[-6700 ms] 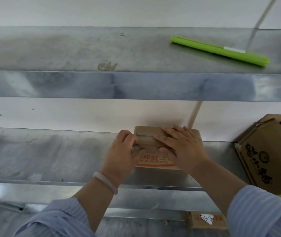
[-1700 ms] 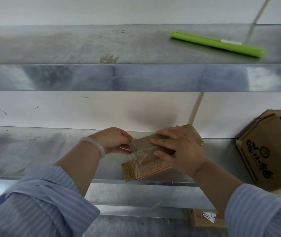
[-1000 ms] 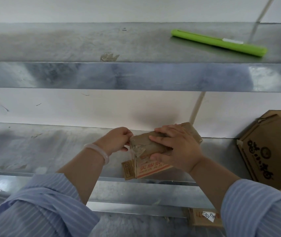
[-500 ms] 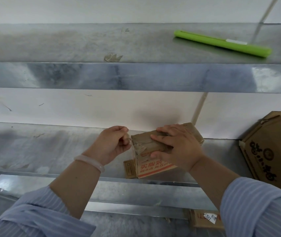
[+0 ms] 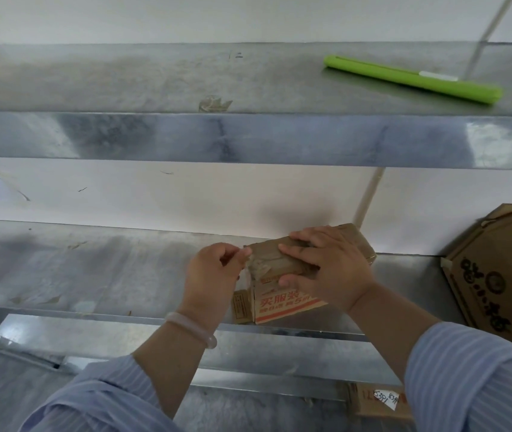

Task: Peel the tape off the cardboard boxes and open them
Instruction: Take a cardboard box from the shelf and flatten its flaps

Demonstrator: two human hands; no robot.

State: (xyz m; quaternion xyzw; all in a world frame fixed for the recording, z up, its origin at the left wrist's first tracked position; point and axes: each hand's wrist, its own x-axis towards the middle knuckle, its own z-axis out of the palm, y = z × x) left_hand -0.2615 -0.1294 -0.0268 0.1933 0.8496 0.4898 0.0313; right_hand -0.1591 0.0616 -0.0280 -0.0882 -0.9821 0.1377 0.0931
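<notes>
I am holding the box (image 5: 285,304) with my right hand (image 5: 326,269). My fingers are lying over its top and my thumb is pressing on its front. The box is sitting on the shelf (image 5: 92,269) right under that hand, turned a little. My left hand (image 5: 214,275) is just beside the box's near corner, with fingers curled, pinching the tape (image 5: 259,269) there. A bit of tape is sticking up loose at that corner. A bigger box (image 5: 491,285) is leaning far off past my right hand.
</notes>
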